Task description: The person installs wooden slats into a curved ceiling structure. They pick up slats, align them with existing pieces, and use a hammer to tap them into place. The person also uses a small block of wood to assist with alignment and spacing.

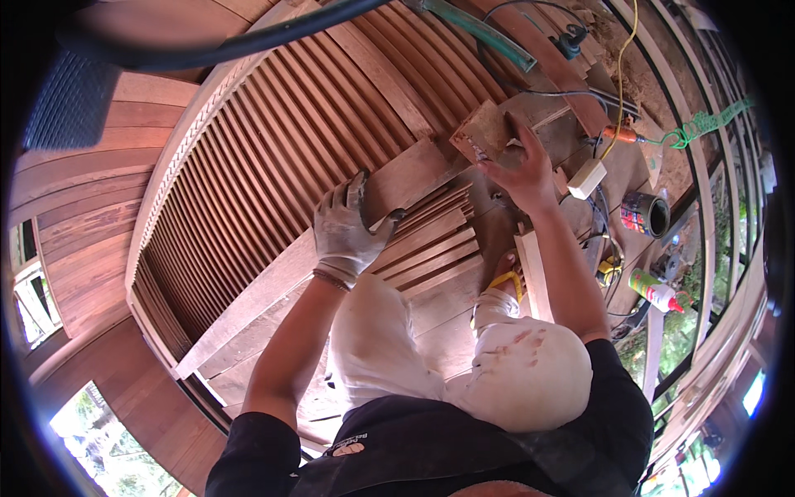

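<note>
My left hand (346, 232), in a pale work glove with darkened fingertips, lies over the long wooden rail (252, 300) of a slatted wooden panel (273, 132). Its fingers stretch across the rail and the thumb points away to the right. My bare right hand (526, 170) grips a small flat wooden block (482, 132) near the rail's far right end, with fingers and thumb at its right side. A small dark or metallic detail shows at the block's lower edge; I cannot make out what it is. Several loose wooden strips (435, 240) lie just below the rail.
At right are an open can (657, 215), a white bottle with a red cap (654, 290), a white power strip (586, 179) and cables. A green tube-like piece (484, 33) lies at the top. A wooden post (534, 273) stands beside my yellow-strapped foot (503, 286).
</note>
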The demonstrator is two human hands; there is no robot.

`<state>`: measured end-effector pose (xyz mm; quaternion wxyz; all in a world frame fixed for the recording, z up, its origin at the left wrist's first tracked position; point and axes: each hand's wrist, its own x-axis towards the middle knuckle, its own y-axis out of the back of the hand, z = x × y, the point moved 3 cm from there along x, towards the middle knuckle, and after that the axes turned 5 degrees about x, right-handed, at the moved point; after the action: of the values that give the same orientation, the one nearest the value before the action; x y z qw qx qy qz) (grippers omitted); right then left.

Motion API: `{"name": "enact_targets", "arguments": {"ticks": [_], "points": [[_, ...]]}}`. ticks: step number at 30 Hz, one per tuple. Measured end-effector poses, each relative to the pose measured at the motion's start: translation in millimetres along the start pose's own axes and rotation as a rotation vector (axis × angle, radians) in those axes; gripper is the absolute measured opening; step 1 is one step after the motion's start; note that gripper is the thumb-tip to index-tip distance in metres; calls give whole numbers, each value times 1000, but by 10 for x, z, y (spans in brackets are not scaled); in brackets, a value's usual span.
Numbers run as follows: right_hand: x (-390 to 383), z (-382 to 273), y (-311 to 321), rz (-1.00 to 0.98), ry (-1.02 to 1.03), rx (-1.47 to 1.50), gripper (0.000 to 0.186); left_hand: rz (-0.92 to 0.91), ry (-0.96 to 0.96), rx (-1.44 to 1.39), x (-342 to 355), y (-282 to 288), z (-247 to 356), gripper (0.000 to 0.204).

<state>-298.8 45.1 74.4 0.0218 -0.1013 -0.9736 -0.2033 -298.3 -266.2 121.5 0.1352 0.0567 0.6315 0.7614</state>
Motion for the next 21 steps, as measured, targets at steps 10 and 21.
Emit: {"name": "enact_targets", "arguments": {"ticks": [10,21], "points": [[-44,3,-70,-39,41,25,107,345,-19,-489,1977,-489,-304,32],[-136,43,-171,-46,101,-250,127,-6,393,-859,2048,-499,-250,52]]}}
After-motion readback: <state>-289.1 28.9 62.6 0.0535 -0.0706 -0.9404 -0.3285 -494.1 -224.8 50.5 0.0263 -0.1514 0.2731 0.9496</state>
